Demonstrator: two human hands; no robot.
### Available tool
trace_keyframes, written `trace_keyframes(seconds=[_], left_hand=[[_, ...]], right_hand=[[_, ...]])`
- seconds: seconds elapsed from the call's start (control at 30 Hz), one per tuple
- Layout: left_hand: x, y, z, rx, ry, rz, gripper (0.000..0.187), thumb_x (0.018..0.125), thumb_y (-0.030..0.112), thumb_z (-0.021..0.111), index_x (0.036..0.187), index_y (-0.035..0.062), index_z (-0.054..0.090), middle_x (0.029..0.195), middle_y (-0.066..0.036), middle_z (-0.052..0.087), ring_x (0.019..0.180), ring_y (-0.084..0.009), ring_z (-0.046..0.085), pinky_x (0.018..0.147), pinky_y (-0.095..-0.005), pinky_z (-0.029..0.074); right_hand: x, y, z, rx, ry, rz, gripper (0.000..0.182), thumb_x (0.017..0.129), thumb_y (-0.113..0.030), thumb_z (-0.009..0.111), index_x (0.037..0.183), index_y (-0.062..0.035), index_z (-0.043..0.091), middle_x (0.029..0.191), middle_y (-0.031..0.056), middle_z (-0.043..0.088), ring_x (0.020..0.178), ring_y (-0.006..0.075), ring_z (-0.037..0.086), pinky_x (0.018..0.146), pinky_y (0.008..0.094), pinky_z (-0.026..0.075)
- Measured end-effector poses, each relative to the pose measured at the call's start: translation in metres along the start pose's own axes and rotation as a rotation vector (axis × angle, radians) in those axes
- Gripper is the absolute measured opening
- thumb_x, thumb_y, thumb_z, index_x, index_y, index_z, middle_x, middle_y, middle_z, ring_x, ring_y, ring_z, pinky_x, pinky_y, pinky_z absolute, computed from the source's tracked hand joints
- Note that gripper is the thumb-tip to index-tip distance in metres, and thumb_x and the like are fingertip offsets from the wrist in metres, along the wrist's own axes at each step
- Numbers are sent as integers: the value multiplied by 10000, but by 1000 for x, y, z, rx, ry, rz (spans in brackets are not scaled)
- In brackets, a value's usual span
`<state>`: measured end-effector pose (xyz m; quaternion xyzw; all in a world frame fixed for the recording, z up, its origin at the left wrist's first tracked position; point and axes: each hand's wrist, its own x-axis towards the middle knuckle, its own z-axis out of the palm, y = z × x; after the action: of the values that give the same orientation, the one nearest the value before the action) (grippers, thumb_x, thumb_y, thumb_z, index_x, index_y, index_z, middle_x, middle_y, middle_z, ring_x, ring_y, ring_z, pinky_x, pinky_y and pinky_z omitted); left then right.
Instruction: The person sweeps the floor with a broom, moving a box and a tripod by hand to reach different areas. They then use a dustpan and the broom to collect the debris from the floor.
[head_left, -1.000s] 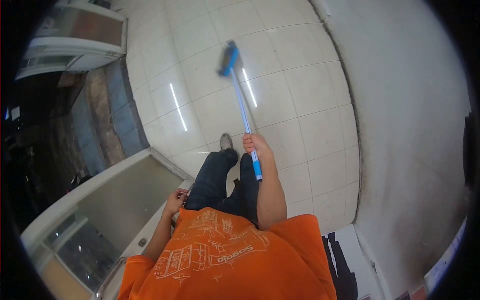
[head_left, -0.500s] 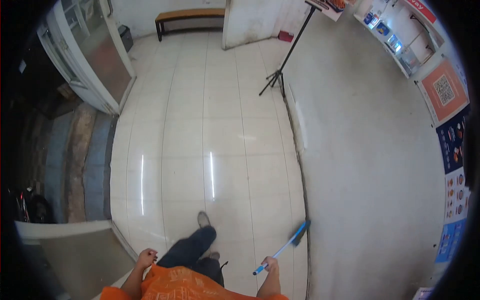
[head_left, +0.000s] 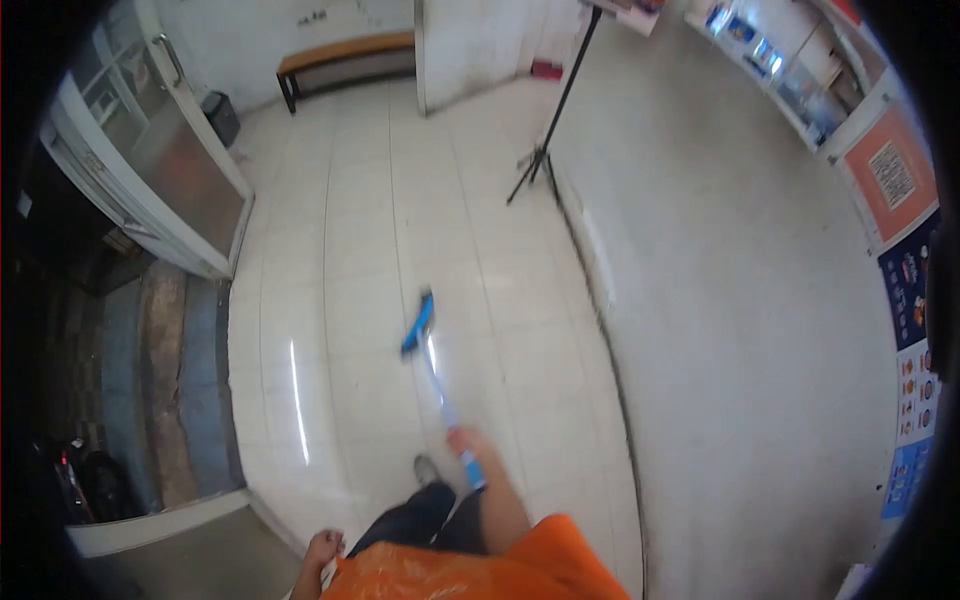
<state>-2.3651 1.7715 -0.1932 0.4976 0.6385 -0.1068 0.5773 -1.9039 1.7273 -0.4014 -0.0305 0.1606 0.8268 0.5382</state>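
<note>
A broom with a blue head and dark bristles is in my right hand, whose fingers wrap round the pale blue handle near its upper end. The head is out ahead of my feet, over the middle of the tiled floor, set at a slant. The arm and broom are slightly blurred. My left hand hangs low beside my dark trousers with its fingers curled in, and nothing shows in it. One shoe is visible just left of the broom handle.
A counter wall runs along the right, where a black tripod stand rises from the floor. At the back are a wooden bench and a dark bin. An open glass door and steps lie left.
My right hand has swung the broom from the wall's foot on the right to mid-floor, further forward and left. The view has turned slightly; my left hand stays low.
</note>
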Motion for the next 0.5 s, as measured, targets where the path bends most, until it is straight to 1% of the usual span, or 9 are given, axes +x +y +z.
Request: trace_keyframes(seconds=[0.03,0.07,0.1,0.13,0.2,0.27,0.33,0.47,0.5], left_hand=[[10,-9,-4,16,46,82,260,869,194,451,943,-35,548,761,-115,611,646,-158,589,581,-277,481],[-1,18,-6,0,65,82,273,879,211,451,950,-37,541,767,-114,609,642,-158,582,580,-280,478],[3,26,-6,-73,82,48,270,880,213,459,949,-34,542,783,-114,607,643,-156,577,579,-269,475],[5,35,-5,-146,58,51,252,879,214,463,962,-9,543,782,-107,599,647,-150,570,572,-259,468],[-5,65,8,-312,93,-34,203,872,173,453,983,30,546,766,-87,589,651,-141,562,572,-256,463],[-11,72,18,-349,102,-107,196,869,159,449,989,40,547,760,-80,587,655,-140,562,577,-257,464],[-7,63,36,-367,13,-118,199,861,129,437,992,21,542,772,-83,592,662,-145,561,598,-266,471],[2,24,66,-158,-20,-40,214,856,138,468,1000,-5,536,814,-92,606,704,-150,571,633,-273,475],[-2,31,71,-244,-11,-66,222,847,139,496,999,-17,536,835,-97,610,722,-144,571,641,-272,472]], right_hand=[[-27,1,29,481,197,51,145,792,-146,537,871,-51,460,571,-32,422,453,71,425,397,207,356],[-57,26,156,19,497,-183,104,801,-131,517,851,-60,460,558,-50,399,422,42,377,353,185,302],[-74,30,148,-195,593,-172,68,794,-101,507,839,-72,464,537,-58,371,384,29,317,324,181,261],[-97,37,164,-198,635,-146,45,787,-74,494,803,-96,458,519,-62,345,368,23,286,310,185,241],[-132,57,244,-514,987,-367,49,772,-55,490,769,-90,457,517,-64,329,363,26,281,294,196,212],[-179,45,224,-529,1022,-452,46,761,-16,464,780,-57,464,516,-42,344,369,39,309,294,203,235],[-199,17,212,-777,1408,-373,47,745,13,432,770,-23,451,510,1,363,365,86,340,304,233,283],[-214,-90,97,-666,1299,-398,69,713,30,414,668,1,458,520,60,390,389,172,385,369,306,366],[-200,-109,67,-1010,1072,-545,71,697,27,450,640,-12,468,530,65,411,424,184,419,403,311,383]])
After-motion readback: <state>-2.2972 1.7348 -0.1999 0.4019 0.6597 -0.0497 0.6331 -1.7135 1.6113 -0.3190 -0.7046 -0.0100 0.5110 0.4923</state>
